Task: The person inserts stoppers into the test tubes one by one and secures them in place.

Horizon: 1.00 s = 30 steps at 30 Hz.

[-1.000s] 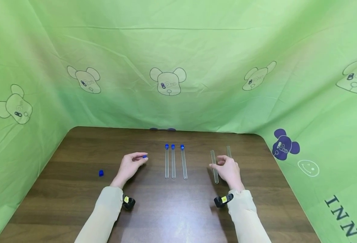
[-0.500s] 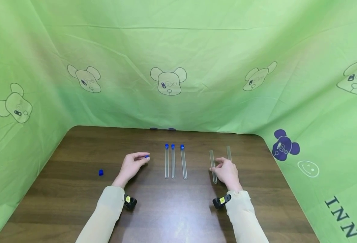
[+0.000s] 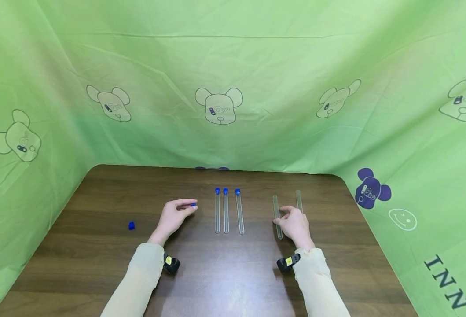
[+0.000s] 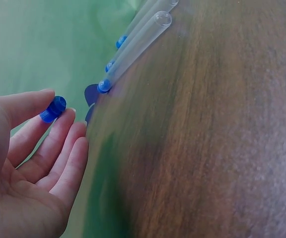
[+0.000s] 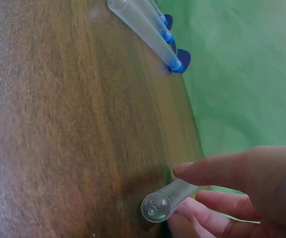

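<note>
Between thumb and fingers my left hand [image 3: 172, 219] pinches a small blue ribbed cap [image 4: 53, 110], held above the table to the left of the tubes. My right hand [image 3: 296, 224] grips a clear test tube [image 3: 275, 208] with thumb and fingers; its rounded end [image 5: 157, 208] points toward me, and no cap shows on the far end. Three test tubes with blue caps, among them the rightmost capped tube [image 3: 240, 215], lie side by side between my hands, caps away from me. Another uncapped tube [image 3: 299, 199] lies right of the gripped one, partly hidden by my right hand.
A second blue cap [image 3: 131, 226] lies on the brown wooden table [image 3: 233, 268], left of my left hand. Green printed cloth [image 3: 225, 145] hangs behind the table and along both sides.
My left hand has shifted slightly right with the cap. My right hand has closed its fingers on the tube and moved a little left, the tube with it.
</note>
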{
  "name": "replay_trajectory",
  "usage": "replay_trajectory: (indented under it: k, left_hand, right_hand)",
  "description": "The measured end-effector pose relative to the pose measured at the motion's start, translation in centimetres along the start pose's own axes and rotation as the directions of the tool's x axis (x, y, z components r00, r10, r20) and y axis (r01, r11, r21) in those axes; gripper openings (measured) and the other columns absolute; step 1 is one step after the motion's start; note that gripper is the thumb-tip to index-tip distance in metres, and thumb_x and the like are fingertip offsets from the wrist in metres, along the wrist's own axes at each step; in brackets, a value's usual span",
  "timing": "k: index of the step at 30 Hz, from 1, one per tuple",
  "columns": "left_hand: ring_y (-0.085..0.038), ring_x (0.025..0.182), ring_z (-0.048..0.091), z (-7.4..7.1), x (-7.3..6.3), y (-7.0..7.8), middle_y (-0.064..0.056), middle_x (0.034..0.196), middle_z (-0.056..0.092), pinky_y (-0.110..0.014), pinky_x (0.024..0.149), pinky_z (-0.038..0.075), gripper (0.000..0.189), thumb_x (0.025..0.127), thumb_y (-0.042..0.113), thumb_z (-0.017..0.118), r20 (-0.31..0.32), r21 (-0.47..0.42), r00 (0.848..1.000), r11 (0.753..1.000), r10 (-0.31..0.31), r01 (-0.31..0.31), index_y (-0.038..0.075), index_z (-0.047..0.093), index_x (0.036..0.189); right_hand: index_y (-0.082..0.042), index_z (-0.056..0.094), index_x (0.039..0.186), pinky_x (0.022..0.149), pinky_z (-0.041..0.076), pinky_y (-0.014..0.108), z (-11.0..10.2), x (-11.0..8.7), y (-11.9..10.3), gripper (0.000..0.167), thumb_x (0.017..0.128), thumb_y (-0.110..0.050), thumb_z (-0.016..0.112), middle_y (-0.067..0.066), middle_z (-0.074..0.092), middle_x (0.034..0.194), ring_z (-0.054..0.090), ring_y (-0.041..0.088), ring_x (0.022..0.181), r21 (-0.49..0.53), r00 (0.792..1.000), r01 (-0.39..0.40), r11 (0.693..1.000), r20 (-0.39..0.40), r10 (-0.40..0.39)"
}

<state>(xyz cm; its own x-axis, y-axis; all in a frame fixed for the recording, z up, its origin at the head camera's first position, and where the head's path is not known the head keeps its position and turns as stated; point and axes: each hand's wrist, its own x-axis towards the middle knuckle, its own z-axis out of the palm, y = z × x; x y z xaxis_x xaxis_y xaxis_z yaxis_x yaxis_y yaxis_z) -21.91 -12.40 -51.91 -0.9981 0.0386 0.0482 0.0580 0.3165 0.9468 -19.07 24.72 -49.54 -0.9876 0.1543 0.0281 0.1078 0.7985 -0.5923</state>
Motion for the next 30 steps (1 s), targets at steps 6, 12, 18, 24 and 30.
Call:
replay_trajectory:
  k: [6,12,18,24,30]
  left_hand:
    - [-0.02,0.094,0.07,0.08,-0.07,0.21,-0.004,0.098,0.076,-0.029,0.081,0.054,0.025,0.09,0.014,0.079,0.005,-0.004,1.0,1.0,-0.006,0.006,0.003,0.078,0.113]
    - [-0.021,0.094,0.071,0.16,-0.09,0.29,-0.006,0.099,0.076,-0.03,0.083,0.055,0.026,0.091,0.013,0.078,0.006,-0.009,1.0,1.0,0.006,-0.006,0.002,0.077,0.114]
    - [-0.019,0.093,0.071,0.27,-0.09,0.09,-0.006,0.098,0.076,-0.028,0.08,0.055,0.028,0.09,0.015,0.079,0.009,-0.027,1.0,1.0,0.003,-0.002,0.002,0.077,0.115]
    - [-0.017,0.089,0.071,0.5,0.27,-0.04,-0.005,0.094,0.076,-0.023,0.075,0.054,0.028,0.089,0.011,0.079,-0.005,-0.066,1.0,0.998,0.004,-0.005,0.001,0.076,0.115]
    - [-0.017,0.089,0.071,0.64,0.53,0.57,-0.007,0.094,0.076,-0.022,0.075,0.054,0.029,0.089,0.011,0.079,-0.002,-0.099,1.0,0.995,0.008,-0.009,-0.001,0.074,0.115]
  right_hand:
    - [0.009,0.066,0.122,0.081,0.05,0.052,-0.03,-0.06,-0.23,0.046,0.082,-0.011,0.079,0.006,0.071,0.076,0.068,0.032,0.08,0.003,1.0,-0.019,1.0,0.013,0.019]
    - [0.009,0.066,0.122,0.079,0.049,0.051,-0.09,0.0,-0.34,0.044,0.084,-0.01,0.077,0.007,0.071,0.078,0.067,0.03,0.079,0.015,1.0,-0.029,0.999,0.011,0.029]
    - [0.009,0.067,0.122,0.076,0.049,0.047,-0.13,0.06,-0.54,0.044,0.084,-0.012,0.076,0.006,0.069,0.078,0.065,0.026,0.076,0.041,0.999,-0.037,0.998,-0.004,0.037]
    - [0.008,0.07,0.12,0.07,0.048,0.042,-0.32,0.1,-0.75,0.041,0.084,-0.011,0.072,0.004,0.067,0.076,0.061,0.023,0.073,0.057,0.999,-0.042,0.998,-0.02,0.043]
    - [0.004,0.071,0.119,0.066,0.044,0.037,-0.42,0.31,-0.92,0.038,0.084,-0.011,0.071,0.003,0.065,0.075,0.058,0.021,0.07,0.084,0.999,-0.028,0.996,-0.042,0.032]
